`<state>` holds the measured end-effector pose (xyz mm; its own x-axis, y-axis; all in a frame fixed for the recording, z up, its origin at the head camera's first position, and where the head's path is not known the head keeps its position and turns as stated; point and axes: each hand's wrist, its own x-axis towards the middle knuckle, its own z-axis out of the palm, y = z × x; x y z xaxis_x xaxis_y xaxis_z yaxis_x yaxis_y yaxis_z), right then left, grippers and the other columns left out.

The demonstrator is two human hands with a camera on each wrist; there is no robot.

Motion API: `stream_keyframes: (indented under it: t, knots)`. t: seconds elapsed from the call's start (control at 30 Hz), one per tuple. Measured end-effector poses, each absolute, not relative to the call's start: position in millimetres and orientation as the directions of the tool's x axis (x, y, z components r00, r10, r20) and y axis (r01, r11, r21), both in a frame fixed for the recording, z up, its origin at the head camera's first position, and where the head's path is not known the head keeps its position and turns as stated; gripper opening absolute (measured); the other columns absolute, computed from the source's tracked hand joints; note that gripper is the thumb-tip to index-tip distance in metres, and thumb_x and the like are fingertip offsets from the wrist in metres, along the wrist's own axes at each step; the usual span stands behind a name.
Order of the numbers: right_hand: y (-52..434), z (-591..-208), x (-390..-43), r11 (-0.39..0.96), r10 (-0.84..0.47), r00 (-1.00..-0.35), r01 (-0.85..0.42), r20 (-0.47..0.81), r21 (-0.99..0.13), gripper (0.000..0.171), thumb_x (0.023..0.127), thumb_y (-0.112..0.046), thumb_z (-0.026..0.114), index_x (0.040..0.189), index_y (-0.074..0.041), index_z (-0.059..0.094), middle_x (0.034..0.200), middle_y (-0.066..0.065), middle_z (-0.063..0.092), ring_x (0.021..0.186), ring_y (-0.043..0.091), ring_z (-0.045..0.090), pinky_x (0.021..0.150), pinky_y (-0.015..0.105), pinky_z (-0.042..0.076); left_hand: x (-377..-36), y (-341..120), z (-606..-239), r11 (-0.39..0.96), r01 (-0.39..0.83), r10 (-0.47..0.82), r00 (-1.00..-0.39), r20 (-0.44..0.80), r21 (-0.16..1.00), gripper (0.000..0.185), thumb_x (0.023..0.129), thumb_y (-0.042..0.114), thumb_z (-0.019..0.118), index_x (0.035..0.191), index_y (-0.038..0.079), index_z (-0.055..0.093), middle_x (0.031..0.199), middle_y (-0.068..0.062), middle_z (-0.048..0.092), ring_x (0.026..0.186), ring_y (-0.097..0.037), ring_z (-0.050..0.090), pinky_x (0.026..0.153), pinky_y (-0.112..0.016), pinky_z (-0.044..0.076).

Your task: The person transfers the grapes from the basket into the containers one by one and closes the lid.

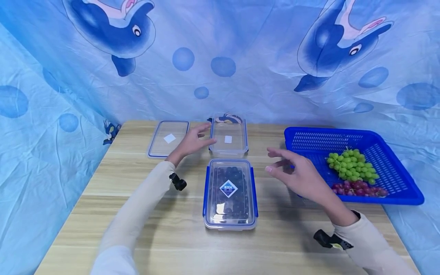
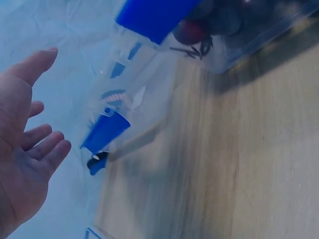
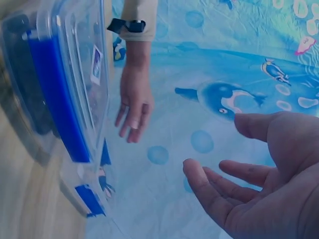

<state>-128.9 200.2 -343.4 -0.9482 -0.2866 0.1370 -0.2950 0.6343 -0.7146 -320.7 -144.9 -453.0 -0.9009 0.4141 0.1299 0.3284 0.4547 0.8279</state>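
Observation:
A lidded clear container point(image 1: 228, 214) with blue side clips stands mid-table, dark grapes point(image 1: 237, 173) showing through its lid. Behind it is a second clear container point(image 1: 228, 130) without a lid. My left hand point(image 1: 193, 142) hovers at that container's left side, fingers extended and nothing in them; the left wrist view shows the same spread hand point(image 2: 30, 139). To the right of the lidded container, my right hand point(image 1: 297, 172) is held in the air, fingers loosely bent and holding nothing. The right wrist view shows its thumb and fingers apart point(image 3: 199, 174).
A flat clear lid point(image 1: 165, 131) with a blue-edged seal lies at the back left, partly behind my left hand. At the right stands a blue plastic basket point(image 1: 400, 168) with green grapes point(image 1: 354, 165) and red grapes point(image 1: 361, 188). A blue dolphin-print curtain point(image 1: 261, 76) hangs behind the table.

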Motion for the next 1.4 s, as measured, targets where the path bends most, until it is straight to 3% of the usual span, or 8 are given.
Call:
stream_keyframes:
  t: [0.2, 0.3, 0.43, 0.63, 0.9, 1.27, 1.33, 1.4]
  knots:
    - [216.4, -330.8, -134.6, 0.647, -0.268, -0.944, -0.325, 0.193, -0.690, 0.053, 0.100, -0.032, 0.069, 0.147, -0.012, 0.056, 0.136, 0.010, 0.065, 0.110, 0.026, 0.069, 0.086, 0.041, 0.063, -328.4, -140.8, -463.1, 0.467, 0.302, 0.450, -0.890, 0.071, 0.831, 0.075, 0.093, 0.037, 0.076, 0.154, 0.008, 0.044, 0.167, -0.013, 0.027, 0.148, -0.034, 0.037, 0.119, -0.049, 0.040]
    - [227.9, -326.4, -137.2, 0.651, -0.253, -0.943, -0.331, 0.215, -0.683, 0.051, 0.100, -0.030, 0.069, 0.147, -0.015, 0.056, 0.137, 0.009, 0.064, 0.111, 0.025, 0.069, 0.086, 0.029, 0.062, -328.3, -139.7, -465.3, 0.472, 0.305, 0.463, -0.884, 0.062, 0.827, 0.076, 0.092, 0.036, 0.078, 0.154, 0.008, 0.044, 0.167, -0.014, 0.027, 0.147, -0.035, 0.039, 0.118, -0.048, 0.041]
    - [246.1, -320.9, -140.7, 0.655, -0.237, -0.941, -0.338, 0.242, -0.676, 0.050, 0.099, -0.027, 0.071, 0.147, -0.021, 0.057, 0.137, 0.010, 0.065, 0.108, 0.007, 0.067, 0.083, 0.009, 0.054, -329.4, -139.6, -467.7, 0.486, 0.307, 0.465, -0.883, 0.056, 0.818, 0.078, 0.091, 0.035, 0.079, 0.155, 0.009, 0.044, 0.167, -0.013, 0.027, 0.144, -0.036, 0.042, 0.116, -0.049, 0.044]
    - [277.6, -312.4, -146.7, 0.698, -0.163, -0.957, -0.284, 0.239, -0.658, 0.048, 0.098, -0.028, 0.072, 0.143, -0.017, 0.060, 0.133, 0.007, 0.067, 0.104, -0.009, 0.062, 0.082, 0.000, 0.048, -330.6, -141.2, -473.4, 0.487, 0.292, 0.454, -0.890, 0.047, 0.823, 0.077, 0.091, 0.030, 0.079, 0.155, 0.009, 0.043, 0.166, -0.014, 0.031, 0.143, -0.035, 0.045, 0.116, -0.051, 0.043]
    - [334.8, -314.5, -157.8, 0.737, -0.123, -0.965, -0.246, 0.233, -0.630, 0.051, 0.098, -0.024, 0.072, 0.146, -0.024, 0.057, 0.116, -0.030, 0.063, 0.099, -0.014, 0.060, 0.080, -0.002, 0.046, -330.6, -141.4, -476.9, 0.467, 0.266, 0.447, -0.894, 0.034, 0.843, 0.078, 0.091, 0.026, 0.080, 0.156, 0.007, 0.041, 0.165, -0.012, 0.033, 0.143, -0.034, 0.045, 0.117, -0.048, 0.042]
    - [404.4, -339.1, -171.4, 0.795, -0.084, -0.984, -0.163, 0.159, -0.585, 0.055, 0.096, -0.029, 0.074, 0.147, -0.018, 0.057, 0.108, -0.038, 0.059, 0.091, -0.017, 0.058, 0.063, 0.011, 0.050, -331.5, -142.2, -478.0, 0.438, 0.247, 0.450, -0.893, 0.027, 0.864, 0.083, 0.090, 0.028, 0.081, 0.156, 0.001, 0.039, 0.163, -0.014, 0.036, 0.142, -0.036, 0.046, 0.117, -0.048, 0.042]
    - [415.4, -343.4, -173.6, 0.813, -0.072, -0.988, -0.136, 0.134, -0.567, 0.055, 0.096, -0.031, 0.074, 0.145, -0.014, 0.058, 0.105, -0.033, 0.063, 0.088, -0.017, 0.057, 0.062, 0.013, 0.049, -331.5, -141.5, -477.5, 0.439, 0.247, 0.450, -0.892, 0.026, 0.864, 0.082, 0.090, 0.027, 0.081, 0.156, 0.001, 0.038, 0.163, -0.015, 0.036, 0.143, -0.036, 0.045, 0.118, -0.049, 0.041]
    - [424.1, -347.5, -175.5, 0.832, -0.065, -0.992, -0.112, 0.106, -0.543, 0.056, 0.096, -0.033, 0.074, 0.144, -0.009, 0.059, 0.109, -0.018, 0.070, 0.085, -0.015, 0.057, 0.061, 0.016, 0.050, -331.2, -141.1, -477.2, 0.443, 0.241, 0.446, -0.895, 0.021, 0.864, 0.082, 0.091, 0.026, 0.080, 0.156, 0.001, 0.038, 0.163, -0.015, 0.036, 0.143, -0.036, 0.045, 0.118, -0.049, 0.040]
